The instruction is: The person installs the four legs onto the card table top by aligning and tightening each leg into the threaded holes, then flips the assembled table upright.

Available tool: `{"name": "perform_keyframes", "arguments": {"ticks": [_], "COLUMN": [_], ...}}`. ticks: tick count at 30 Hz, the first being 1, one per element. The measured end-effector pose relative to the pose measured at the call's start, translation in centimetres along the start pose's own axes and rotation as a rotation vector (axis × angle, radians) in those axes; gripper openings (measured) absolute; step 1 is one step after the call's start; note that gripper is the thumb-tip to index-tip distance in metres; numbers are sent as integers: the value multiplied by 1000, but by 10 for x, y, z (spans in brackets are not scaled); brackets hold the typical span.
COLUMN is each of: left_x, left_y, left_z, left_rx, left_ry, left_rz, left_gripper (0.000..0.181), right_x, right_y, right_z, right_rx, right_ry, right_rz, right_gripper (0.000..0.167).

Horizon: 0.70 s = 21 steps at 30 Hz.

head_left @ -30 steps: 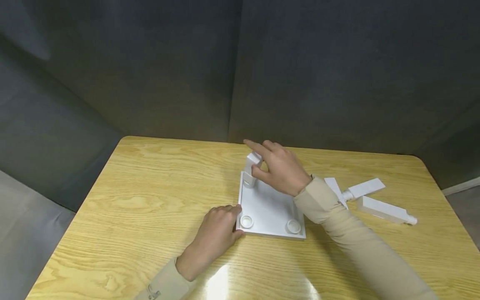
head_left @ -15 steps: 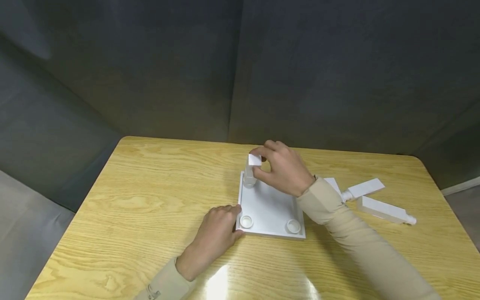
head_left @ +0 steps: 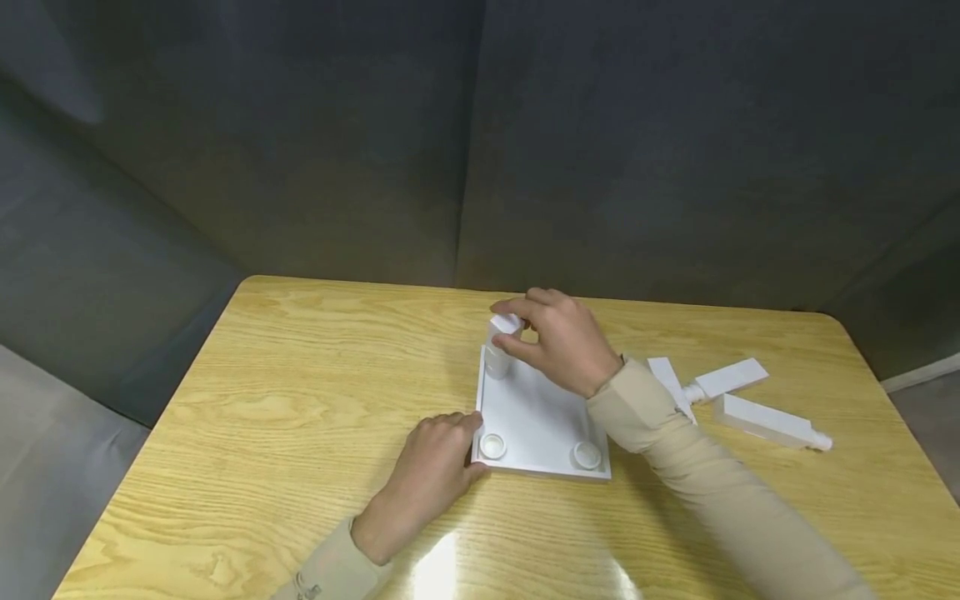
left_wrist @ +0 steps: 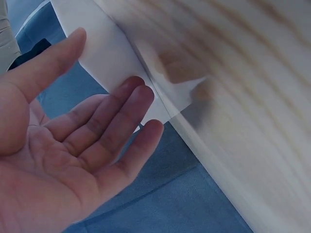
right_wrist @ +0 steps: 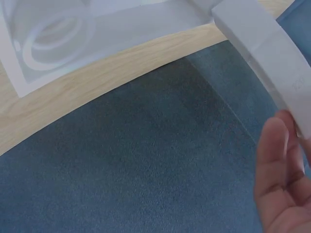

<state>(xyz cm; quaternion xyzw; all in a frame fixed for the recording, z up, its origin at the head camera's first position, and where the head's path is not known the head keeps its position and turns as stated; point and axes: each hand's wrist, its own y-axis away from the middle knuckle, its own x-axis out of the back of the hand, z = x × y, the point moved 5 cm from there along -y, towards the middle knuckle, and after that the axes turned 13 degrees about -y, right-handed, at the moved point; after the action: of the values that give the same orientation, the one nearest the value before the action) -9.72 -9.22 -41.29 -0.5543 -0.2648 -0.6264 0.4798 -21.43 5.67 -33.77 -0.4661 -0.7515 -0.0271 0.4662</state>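
A white square tabletop (head_left: pixel 536 421) lies underside up on the wooden table, with a raised rim and round corner sockets. My left hand (head_left: pixel 435 457) holds its near left corner, the thumb at the near edge and the fingers along the left side. In the left wrist view those fingers (left_wrist: pixel 109 133) are slightly bent against the white side. At the far left corner a square white table leg (head_left: pixel 497 356) stands roughly upright over the socket. My right hand (head_left: pixel 564 343) pinches its upper end between thumb and forefinger. How deep the leg sits in the socket cannot be seen.
Near sockets show at the left (head_left: pixel 492 446) and right (head_left: pixel 587 455) corners. The right forearm hides the far right corner. Loose white legs (head_left: pixel 727 377) with narrower round ends lie right of the tabletop, the closest one (head_left: pixel 768 421) pointing right. Grey cloth walls (head_left: pixel 585 167) rise behind.
The right forefinger, stretched out a second ago, has bent back onto the leg's top. The leg's square top has turned and shifted slightly. The left hand and tabletop stay put.
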Motion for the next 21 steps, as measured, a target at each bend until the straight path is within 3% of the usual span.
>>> {"name": "perform_keyframes", "arguments": {"ticks": [8,21], "left_x": [-1,-2], "left_y": [0,0], "left_z": [0,1], "left_rx": [10,9], "left_ry": [7,-21], "left_rz": [2,10], "left_gripper": [52,51], "right_x": [2,4], "right_y": [1,1], "right_z": [0,0], "right_rx": [1,-22], "right_ry": [27,8], "right_rz": [-28,19], "right_gripper": [40,32]}}
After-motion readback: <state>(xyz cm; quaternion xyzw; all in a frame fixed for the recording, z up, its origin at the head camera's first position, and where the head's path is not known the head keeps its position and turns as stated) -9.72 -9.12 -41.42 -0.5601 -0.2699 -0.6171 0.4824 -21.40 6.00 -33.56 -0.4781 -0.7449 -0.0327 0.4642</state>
